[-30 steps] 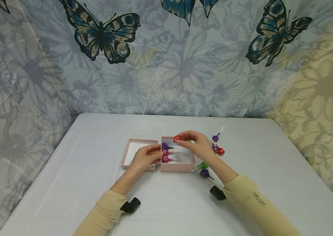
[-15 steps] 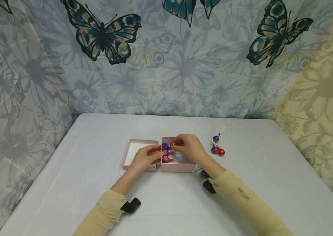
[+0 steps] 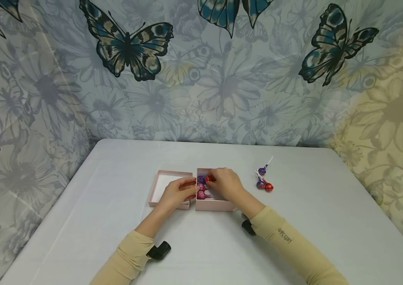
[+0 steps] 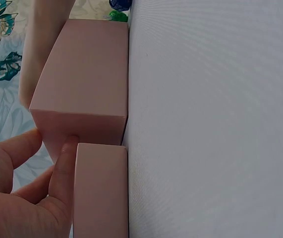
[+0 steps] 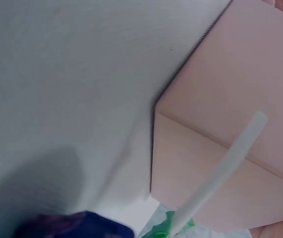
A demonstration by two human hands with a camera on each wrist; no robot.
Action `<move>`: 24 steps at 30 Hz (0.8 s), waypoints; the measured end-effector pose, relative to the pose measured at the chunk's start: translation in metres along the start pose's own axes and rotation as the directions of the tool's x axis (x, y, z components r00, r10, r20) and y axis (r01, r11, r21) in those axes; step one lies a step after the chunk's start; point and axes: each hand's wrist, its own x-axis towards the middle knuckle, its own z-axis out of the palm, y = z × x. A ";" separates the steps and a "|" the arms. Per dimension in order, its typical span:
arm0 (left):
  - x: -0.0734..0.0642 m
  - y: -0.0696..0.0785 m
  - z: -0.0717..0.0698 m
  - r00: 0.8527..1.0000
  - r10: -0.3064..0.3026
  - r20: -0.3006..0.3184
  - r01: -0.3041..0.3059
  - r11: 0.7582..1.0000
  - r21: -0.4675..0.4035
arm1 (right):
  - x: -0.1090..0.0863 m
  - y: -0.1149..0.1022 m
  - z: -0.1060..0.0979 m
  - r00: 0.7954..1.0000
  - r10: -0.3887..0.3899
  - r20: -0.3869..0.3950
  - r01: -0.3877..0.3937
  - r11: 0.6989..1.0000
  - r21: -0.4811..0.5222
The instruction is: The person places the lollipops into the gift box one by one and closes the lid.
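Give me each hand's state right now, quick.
Left hand: open, fingertips touching the side of the pink box.
Right hand: closed, holding a red lollipop by its head.

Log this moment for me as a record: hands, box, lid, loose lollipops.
left hand: touching left side of pink box
right hand: inside the box, pinching a red lollipop
box contents besides: purple lollipop, two pink lollipops
pink lid: open side up, left of box
loose, right of box: two purple lollipops, second red lollipop
wrist views: green lollipop, partly cropped
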 end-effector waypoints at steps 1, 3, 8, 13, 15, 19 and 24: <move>0.000 0.000 0.000 1.000 -0.002 0.001 0.002 1.000 0.004 | 0.000 0.000 0.000 1.000 -0.004 -0.003 0.004 1.000 -0.006; -0.001 0.000 0.000 1.000 -0.003 0.000 0.003 1.000 0.006 | -0.001 0.000 0.000 1.000 -0.010 -0.009 0.010 1.000 -0.012; -0.001 0.001 0.001 1.000 0.001 0.000 -0.001 1.000 0.010 | -0.003 -0.001 0.000 1.000 -0.016 -0.026 0.015 0.999 -0.035; -0.001 0.000 0.001 1.000 -0.003 0.000 0.003 1.000 0.016 | -0.003 -0.002 0.001 1.000 0.008 0.010 -0.007 0.999 -0.048; 0.000 -0.001 0.001 1.000 -0.004 -0.003 0.004 1.000 0.016 | -0.003 -0.002 0.001 1.000 0.014 0.024 -0.013 0.999 -0.051; 0.000 -0.001 0.001 1.000 -0.001 -0.001 0.001 1.000 0.010 | -0.003 -0.003 -0.001 1.000 0.016 0.027 -0.014 0.998 -0.059; 0.000 -0.001 0.001 1.000 0.003 0.008 -0.003 1.000 -0.002 | -0.003 -0.001 -0.001 1.000 -0.002 0.025 0.003 0.999 -0.047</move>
